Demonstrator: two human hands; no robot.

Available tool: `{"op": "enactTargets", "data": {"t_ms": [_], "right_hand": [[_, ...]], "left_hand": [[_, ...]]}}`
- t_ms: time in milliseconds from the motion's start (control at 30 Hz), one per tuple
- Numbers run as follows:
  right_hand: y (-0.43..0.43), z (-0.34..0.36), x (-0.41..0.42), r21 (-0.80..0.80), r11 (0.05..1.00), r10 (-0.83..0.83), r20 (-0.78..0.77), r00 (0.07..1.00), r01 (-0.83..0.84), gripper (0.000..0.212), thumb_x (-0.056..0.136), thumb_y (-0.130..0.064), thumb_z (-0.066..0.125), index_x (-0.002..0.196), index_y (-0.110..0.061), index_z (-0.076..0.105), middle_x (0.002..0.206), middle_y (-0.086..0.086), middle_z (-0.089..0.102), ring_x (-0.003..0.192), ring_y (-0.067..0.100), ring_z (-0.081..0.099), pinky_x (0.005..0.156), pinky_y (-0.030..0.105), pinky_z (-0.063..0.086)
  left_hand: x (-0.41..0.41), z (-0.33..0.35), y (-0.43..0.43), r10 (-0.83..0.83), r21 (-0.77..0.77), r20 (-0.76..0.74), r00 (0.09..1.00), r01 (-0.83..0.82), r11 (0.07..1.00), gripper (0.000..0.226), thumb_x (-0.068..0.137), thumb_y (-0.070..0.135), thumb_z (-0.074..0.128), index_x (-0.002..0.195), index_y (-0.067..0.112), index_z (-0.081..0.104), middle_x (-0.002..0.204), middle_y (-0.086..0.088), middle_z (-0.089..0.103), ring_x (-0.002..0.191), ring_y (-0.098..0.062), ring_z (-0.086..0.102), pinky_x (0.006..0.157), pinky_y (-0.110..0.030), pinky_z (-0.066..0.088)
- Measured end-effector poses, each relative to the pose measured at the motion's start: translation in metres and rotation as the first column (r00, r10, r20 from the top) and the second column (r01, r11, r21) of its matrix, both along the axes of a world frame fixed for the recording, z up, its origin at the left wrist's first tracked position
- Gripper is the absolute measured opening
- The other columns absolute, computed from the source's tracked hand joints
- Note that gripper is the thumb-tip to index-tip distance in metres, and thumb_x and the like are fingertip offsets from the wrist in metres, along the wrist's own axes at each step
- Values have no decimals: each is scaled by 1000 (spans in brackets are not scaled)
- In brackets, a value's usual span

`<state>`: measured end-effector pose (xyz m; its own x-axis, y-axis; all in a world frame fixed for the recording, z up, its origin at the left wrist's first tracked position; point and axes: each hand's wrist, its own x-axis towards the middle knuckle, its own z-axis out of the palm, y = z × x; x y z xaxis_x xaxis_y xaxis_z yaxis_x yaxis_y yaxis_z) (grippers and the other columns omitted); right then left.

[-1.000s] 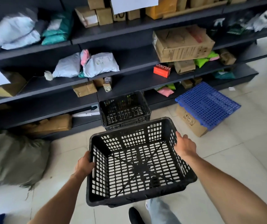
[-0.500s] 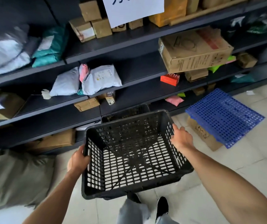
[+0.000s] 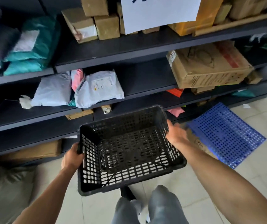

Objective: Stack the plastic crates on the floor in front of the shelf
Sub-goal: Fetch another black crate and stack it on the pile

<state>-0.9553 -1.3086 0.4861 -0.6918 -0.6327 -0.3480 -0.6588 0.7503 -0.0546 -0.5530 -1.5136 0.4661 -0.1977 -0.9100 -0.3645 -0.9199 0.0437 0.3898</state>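
Dark shelf [image 3: 113, 50], unreadable paper sign [image 3: 160, 12], black crate [image 3: 129, 152]

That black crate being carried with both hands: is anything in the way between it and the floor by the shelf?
Nothing visible blocks it. The black crate is gripped by the left hand and the right hand, right in front of the shelf. The blue panel lies off to the right. The spot directly beneath is hidden.

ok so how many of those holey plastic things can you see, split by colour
black crate: 1
blue grid panel: 1
total: 2 in plain view; whatever sits under the crate can't be made out
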Motion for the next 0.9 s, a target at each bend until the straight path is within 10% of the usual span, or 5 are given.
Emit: {"op": "enactTargets", "data": {"t_ms": [400, 900], "right_hand": [[-103, -34, -73, 42, 999, 16, 102, 995, -21, 67, 94, -25, 57, 152, -30, 23, 126, 16, 47, 106, 35, 61, 70, 38, 43], [-117, -78, -83, 95, 992, 56, 258, 965, -83, 84, 91, -16, 61, 156, -27, 9, 138, 21, 42, 111, 36, 59, 86, 41, 50]], "left_hand": [[-61, -28, -91, -10, -21, 44, 999, 11, 1000, 68, 68, 41, 53, 135, 32, 50, 110, -13, 72, 94, -40, 68, 70, -41, 52], [-73, -76, -90, 166, 95, 123, 978, -178, 979, 64, 88, 7, 50, 144, 34, 44, 102, -23, 72, 89, -43, 66, 70, -44, 50]]}}
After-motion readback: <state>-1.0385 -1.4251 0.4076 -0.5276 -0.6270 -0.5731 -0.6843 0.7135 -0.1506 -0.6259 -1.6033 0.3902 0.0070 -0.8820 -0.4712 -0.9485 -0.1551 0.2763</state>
